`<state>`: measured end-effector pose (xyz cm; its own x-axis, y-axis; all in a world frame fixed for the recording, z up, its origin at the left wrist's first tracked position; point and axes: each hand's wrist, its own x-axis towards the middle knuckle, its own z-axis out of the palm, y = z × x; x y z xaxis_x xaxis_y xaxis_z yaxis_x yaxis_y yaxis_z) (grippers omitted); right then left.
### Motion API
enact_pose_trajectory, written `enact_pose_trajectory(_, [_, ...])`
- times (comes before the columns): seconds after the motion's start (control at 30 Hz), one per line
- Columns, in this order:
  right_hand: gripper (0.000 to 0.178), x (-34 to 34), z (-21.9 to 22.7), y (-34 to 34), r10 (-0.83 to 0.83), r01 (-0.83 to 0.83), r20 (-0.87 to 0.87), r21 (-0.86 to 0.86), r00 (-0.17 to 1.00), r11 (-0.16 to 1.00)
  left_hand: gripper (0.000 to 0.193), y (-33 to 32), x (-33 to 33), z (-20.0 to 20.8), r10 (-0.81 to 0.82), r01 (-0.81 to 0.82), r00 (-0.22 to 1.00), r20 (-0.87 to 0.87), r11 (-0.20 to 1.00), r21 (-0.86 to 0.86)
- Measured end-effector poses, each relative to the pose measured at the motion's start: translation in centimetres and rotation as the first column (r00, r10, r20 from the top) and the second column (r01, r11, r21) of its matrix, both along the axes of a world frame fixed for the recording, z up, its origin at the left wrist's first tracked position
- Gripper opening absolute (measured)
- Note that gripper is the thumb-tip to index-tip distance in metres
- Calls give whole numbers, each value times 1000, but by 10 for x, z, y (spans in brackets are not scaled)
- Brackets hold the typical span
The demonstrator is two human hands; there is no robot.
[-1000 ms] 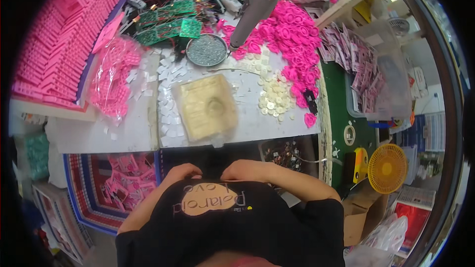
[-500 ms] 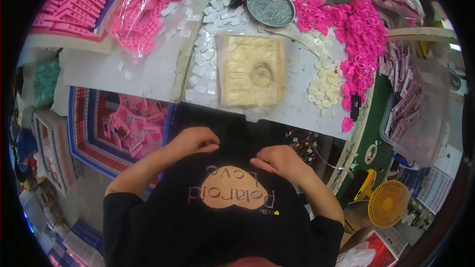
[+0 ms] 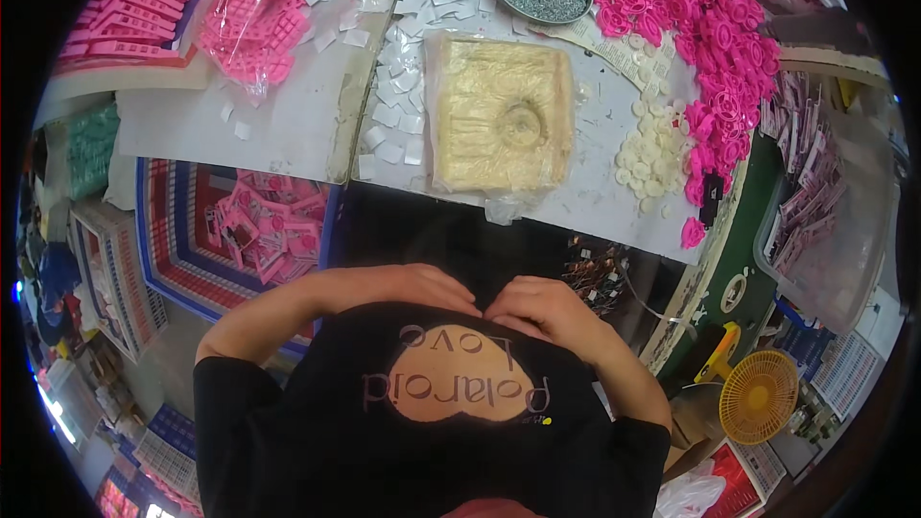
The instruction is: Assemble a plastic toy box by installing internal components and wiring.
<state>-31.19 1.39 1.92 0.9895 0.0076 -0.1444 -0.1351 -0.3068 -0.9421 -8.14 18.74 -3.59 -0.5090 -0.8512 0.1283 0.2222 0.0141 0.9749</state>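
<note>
"Where's the pad [image 3: 494, 96]?"
"On the table [image 3: 600, 177], front edge."
"Grip?"
"Left hand [image 3: 432, 288] and right hand [image 3: 539, 305] bend at the shirt [image 3: 432, 460]; can't tell if they're pinching. Best a light, even touch."

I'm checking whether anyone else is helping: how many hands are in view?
2: the left hand and the right hand, both at the front of the black shirt. No others show.

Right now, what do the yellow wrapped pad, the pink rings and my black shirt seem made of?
Yellow wrapped pad: shiny film, probably plastic, given its wrinkles; filling unclear. Pink rings: smooth-looking, likely plastic, uniformly coloured. Black shirt: matte fabric, perhaps cotton, draping softly.
</note>
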Motion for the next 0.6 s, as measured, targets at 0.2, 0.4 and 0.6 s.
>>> enact_pose_trajectory(0.2, [10,-6,0,-3,-134,131,-20,-120,991,984,43,3,-4,-22,4,2,997,80,997,-76])
enact_pose_trajectory(0.4, [12,1,-6,-6,-123,119,-18,-151,992,981,37,-3,-4,-6,59,-69,988,142,995,66])
enact_pose_trajectory(0.6, [12,10,-4,-9,-93,91,-1,-190,996,978,22,0,-7,-30,143,-121,943,301,988,-93])
